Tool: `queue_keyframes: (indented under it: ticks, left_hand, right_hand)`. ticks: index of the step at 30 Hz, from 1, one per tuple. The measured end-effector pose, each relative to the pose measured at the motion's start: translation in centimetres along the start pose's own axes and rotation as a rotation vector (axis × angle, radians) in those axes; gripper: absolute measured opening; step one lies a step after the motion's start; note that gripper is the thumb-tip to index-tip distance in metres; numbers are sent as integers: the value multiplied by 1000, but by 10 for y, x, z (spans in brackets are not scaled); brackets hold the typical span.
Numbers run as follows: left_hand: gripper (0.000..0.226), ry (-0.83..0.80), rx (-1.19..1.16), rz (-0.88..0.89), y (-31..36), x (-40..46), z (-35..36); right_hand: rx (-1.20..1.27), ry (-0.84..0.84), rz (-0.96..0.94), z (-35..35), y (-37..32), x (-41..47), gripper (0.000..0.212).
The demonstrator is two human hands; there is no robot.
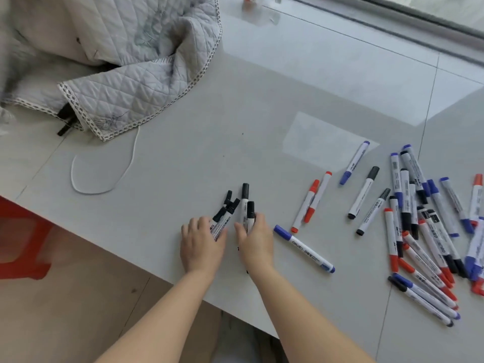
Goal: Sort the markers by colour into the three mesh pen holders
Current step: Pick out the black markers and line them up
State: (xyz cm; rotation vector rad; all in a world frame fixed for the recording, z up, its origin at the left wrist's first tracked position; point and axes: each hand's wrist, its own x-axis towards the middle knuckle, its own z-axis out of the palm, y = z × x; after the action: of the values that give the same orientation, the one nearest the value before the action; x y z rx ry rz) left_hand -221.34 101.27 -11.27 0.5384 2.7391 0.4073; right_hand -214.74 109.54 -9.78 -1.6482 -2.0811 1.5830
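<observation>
My left hand [200, 244] is closed around a bunch of black-capped markers [225, 211] lying on the grey table [183, 163], caps pointing away from me. My right hand [255, 241] grips two more black-capped markers [245, 203] right beside them. A blue marker [303, 248] lies just right of my right hand. Two red markers [310, 203] lie further right. A blue marker [355, 162] and two black markers [364, 192] lie beyond those. A mixed pile of red, blue and black markers [429, 231] covers the right side. No mesh pen holder is in view.
A quilted grey cloth [125, 69] is heaped at the back left with a black object [66, 119] poking from under it. A white cord loop [102, 169] lies in front of it. A red stool [18, 239] stands left of the table's near edge.
</observation>
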Motion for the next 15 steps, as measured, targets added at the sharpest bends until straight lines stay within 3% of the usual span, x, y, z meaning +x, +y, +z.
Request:
queue_keyframes:
  ticks: [5, 8, 12, 15]
  left_hand:
    - [50, 133, 43, -53, -2, -2, 12]
    - [56, 178, 71, -10, -8, -3, 15]
    - [60, 116, 103, 6, -16, -1, 16]
    - [62, 83, 119, 28, -21, 3, 13]
  right_hand:
    - [-122, 47, -208, 15, 10, -4, 55]
    - [-159, 76, -261, 20, 11, -4, 60]
    - [-227, 127, -290, 27, 10, -6, 61]
    - [-489, 159, -201, 32, 14, -4, 65]
